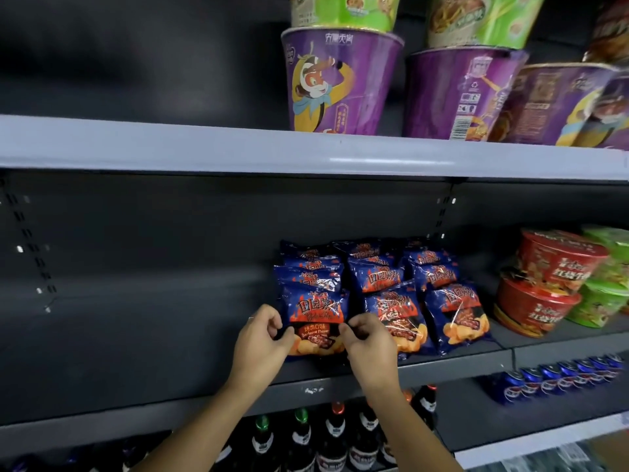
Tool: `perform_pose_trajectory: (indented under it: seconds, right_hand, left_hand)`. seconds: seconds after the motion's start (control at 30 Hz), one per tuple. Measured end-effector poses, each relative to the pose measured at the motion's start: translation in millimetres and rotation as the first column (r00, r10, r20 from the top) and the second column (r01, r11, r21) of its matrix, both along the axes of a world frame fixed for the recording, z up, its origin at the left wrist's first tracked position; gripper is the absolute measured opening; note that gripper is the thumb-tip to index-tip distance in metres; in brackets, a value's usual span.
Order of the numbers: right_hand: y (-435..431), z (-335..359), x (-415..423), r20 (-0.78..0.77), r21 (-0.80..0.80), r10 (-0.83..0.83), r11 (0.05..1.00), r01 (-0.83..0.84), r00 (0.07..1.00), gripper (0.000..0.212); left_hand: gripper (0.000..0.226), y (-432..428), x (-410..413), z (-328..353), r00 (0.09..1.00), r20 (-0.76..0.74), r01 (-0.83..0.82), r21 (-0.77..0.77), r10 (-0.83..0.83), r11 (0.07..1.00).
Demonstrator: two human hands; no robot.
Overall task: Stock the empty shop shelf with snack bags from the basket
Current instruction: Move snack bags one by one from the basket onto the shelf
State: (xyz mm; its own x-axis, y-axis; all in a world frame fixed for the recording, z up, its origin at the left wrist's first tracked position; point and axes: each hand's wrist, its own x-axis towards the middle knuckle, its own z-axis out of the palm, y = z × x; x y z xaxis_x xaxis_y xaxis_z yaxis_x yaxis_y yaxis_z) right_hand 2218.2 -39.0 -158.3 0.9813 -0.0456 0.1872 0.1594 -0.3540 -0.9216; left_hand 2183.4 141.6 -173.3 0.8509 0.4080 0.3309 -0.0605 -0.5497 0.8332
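Pinching the glossy, crinkled front snack bag (pixel 315 318) at its side edges: left hand (pixel 260 338) and right hand (pixel 366 338), fingers curled. Bag stands upright on dark metal shelf (pixel 136 335), fronting rows of identical blue bags (pixel 377 267).

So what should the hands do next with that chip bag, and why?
Probably let go and pull back. The left hand and right hand pinch the chip bag by its sides, and it seems to stand on the shelf already, level with the neighbouring bags.
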Motion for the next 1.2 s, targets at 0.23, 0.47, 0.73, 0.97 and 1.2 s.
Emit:
perform_pose_trajectory:
  seconds: [0.23,0.47,0.73,0.97,1.2]
  right_hand:
    - [-32.7,21.6,-20.1,-0.027,0.186,0.06,0.981,-0.054,0.998,0.014]
    - [-116.1,33.2,-39.3,-0.029,0.334,-0.045,0.941,0.052,0.999,0.018]
    - [-283.7,-23.2,-85.1,-0.188,0.362,-0.3,0.864,0.349,0.935,0.015]
    - [-382.6,-111.6,-148.0,-0.408,0.297,-0.486,0.73,0.616,0.773,0.017]
    - [-421.8,-205.9,-199.0,-0.586,0.227,-0.55,0.594,0.772,0.595,0.013]
  left_hand:
    - [0.024,-29.2,-17.1,30.2,0.994,0.066,0.091,-0.064,-0.086,0.994]
    - [0.02,-113.6,-17.5,49.4,0.949,0.071,0.309,-0.039,-0.306,0.95]
    - [0.023,-276.0,-21.6,2.7,0.827,-0.07,0.557,-0.035,-0.558,0.83]
    - [0.028,-385.4,-40.1,-83.1,0.635,-0.285,0.735,-0.061,-0.718,0.675]
    - [0.031,-438.6,-49.8,-173.5,0.442,-0.472,0.827,-0.115,-0.763,0.55]
